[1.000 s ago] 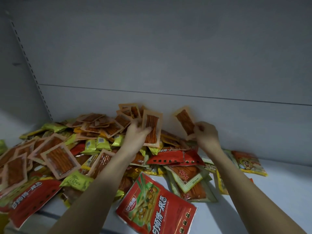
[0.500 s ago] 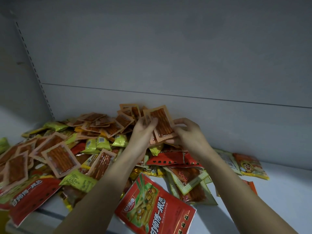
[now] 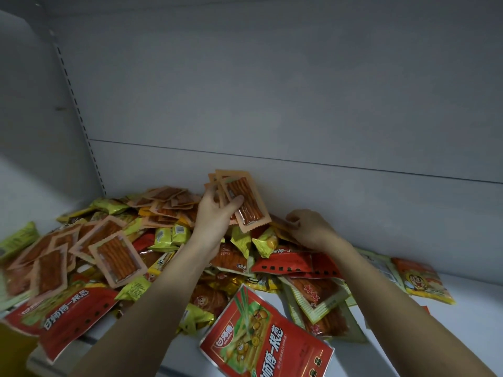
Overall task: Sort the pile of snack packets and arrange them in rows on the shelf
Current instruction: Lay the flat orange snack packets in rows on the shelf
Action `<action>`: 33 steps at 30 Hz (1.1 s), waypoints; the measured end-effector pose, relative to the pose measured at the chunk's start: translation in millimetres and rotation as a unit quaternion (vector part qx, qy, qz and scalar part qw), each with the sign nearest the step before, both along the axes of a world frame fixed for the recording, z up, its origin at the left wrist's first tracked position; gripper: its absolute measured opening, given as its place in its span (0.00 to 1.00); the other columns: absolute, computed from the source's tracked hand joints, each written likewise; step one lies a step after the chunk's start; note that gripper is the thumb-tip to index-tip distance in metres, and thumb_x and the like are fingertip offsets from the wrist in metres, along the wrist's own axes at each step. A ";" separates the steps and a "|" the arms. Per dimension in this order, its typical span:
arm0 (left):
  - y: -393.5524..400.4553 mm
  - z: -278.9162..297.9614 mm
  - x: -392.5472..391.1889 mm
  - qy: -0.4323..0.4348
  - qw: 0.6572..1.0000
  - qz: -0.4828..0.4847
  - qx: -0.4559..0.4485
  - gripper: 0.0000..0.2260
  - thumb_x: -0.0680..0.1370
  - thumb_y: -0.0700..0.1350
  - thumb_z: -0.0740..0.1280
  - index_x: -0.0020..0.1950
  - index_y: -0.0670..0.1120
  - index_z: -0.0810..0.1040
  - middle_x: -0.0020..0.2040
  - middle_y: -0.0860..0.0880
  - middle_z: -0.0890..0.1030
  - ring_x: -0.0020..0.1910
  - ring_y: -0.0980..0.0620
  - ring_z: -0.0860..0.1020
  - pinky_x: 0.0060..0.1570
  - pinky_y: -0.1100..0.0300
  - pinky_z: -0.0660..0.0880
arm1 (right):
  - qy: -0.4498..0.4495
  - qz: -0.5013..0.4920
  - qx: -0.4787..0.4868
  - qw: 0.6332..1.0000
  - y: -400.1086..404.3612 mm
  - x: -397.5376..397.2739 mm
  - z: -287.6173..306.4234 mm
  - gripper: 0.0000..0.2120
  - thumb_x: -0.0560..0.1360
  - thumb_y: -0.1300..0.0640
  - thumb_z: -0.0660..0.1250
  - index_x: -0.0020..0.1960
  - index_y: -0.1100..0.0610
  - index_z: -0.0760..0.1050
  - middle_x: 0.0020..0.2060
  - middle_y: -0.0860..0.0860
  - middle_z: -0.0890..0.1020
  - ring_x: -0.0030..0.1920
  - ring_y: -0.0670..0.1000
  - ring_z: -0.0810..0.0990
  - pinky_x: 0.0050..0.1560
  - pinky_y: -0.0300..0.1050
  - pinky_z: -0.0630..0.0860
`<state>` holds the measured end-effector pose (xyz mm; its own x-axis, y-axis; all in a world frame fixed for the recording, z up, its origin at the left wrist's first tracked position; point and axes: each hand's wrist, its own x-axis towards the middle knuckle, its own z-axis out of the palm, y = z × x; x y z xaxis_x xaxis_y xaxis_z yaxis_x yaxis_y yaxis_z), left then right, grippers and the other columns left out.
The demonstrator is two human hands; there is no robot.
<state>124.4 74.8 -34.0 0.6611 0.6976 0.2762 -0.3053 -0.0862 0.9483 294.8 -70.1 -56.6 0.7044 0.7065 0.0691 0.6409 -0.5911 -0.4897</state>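
Your left hand [image 3: 215,213] held a small fan of orange strip packets [image 3: 239,198] raised above the pile [image 3: 163,240], thumb across the front one, fingers curled behind. Your right hand [image 3: 310,229] was down at the pile's back right edge, fingers curled onto an orange packet [image 3: 280,223] lying there; whether it was gripped or only touched, you could not tell from this angle.

The shelf [image 3: 462,322] carried everything: the pile sat heaped against the back panel [image 3: 272,104], running from the left side wall to about the middle. It mixed orange strip packets, yellow-green packets [image 3: 174,235] and red ones. A large red bag [image 3: 266,346] lay at the front, between your forearms and overhanging toward the front edge. A second red bag [image 3: 62,319] lay at the front left. A yellow packet with a cartoon face [image 3: 419,281] lay apart on the right.

Bare shelf surface showed to the right of the pile and past the cartoon packet. The slotted upright [image 3: 79,118] marked the left corner.
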 end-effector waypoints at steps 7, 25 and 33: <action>3.5 -10.2 2.5 0.004 1.000 -0.005 -0.007 0.16 0.80 0.37 0.68 0.67 0.46 0.74 0.60 0.46 0.82 0.60 0.48 0.81 0.65 0.42 0.76 | -0.025 0.016 -0.038 0.999 6.8 8.6 -11.2 0.11 0.80 0.59 0.62 0.57 0.56 0.81 0.54 0.55 0.84 0.53 0.56 0.81 0.55 0.51 0.78; -4.0 -17.4 27.0 -0.024 1.000 0.007 -0.019 0.21 0.79 0.42 0.71 0.70 0.50 0.71 0.64 0.52 0.80 0.66 0.52 0.77 0.70 0.46 0.71 | 0.386 -0.046 0.423 0.819 -10.4 -52.2 27.8 0.07 0.80 0.66 0.63 0.50 0.64 0.80 0.43 0.60 0.86 0.45 0.56 0.86 0.44 0.45 0.83; -9.8 -17.2 26.9 0.005 0.999 -0.027 -0.015 0.26 0.69 0.48 0.79 0.64 0.59 0.73 0.61 0.50 0.82 0.61 0.46 0.81 0.63 0.38 0.76 | 0.342 -0.028 0.403 0.849 -7.0 -68.7 29.3 0.04 0.79 0.62 0.68 0.47 0.62 0.78 0.31 0.52 0.85 0.36 0.52 0.86 0.37 0.40 0.82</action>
<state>151.3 65.0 -51.2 0.7012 0.6683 0.2483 -0.2987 -0.0409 0.9535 226.2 -77.1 -27.3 0.8053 0.5880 0.0756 0.0266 0.0916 -0.9954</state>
